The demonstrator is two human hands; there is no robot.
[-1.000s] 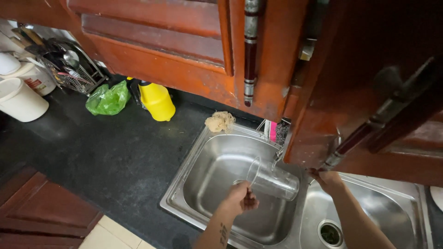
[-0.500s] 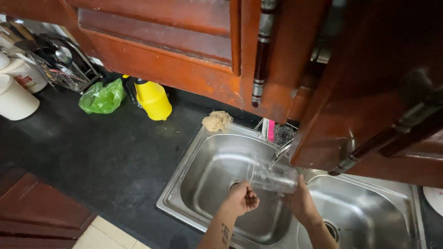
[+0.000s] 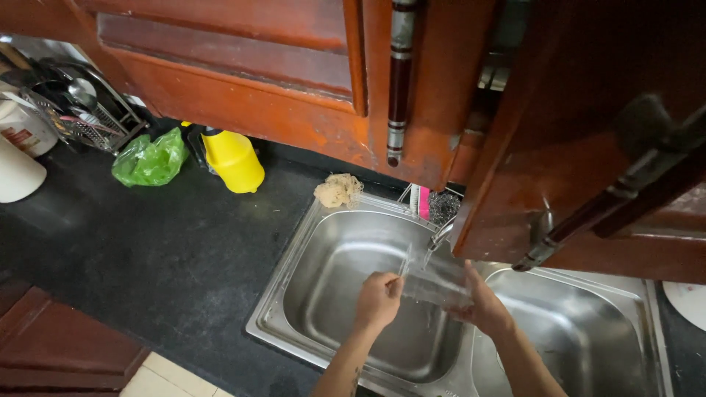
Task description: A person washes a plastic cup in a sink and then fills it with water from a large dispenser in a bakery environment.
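A clear drinking glass (image 3: 434, 287) lies on its side between my hands, over the left basin of a steel double sink (image 3: 294, 265). My left hand (image 3: 377, 300) grips the glass at its open rim. My right hand (image 3: 485, 309) holds its base end. The tap (image 3: 441, 237) pokes out just above the glass, partly hidden by an open wooden cupboard door (image 3: 588, 132); water seems to run onto the glass.
A black counter (image 3: 147, 250) carries a yellow bottle (image 3: 232, 158), a green plastic bag (image 3: 151, 158), a dish rack (image 3: 81, 110) and white containers (image 3: 18, 147). A pale scrubber (image 3: 337, 190) sits at the sink's rim. Wooden cupboards (image 3: 243, 73) hang overhead.
My right hand came off the cupboard door and down to the glass, which now sits under the tap. The view shifted slightly.
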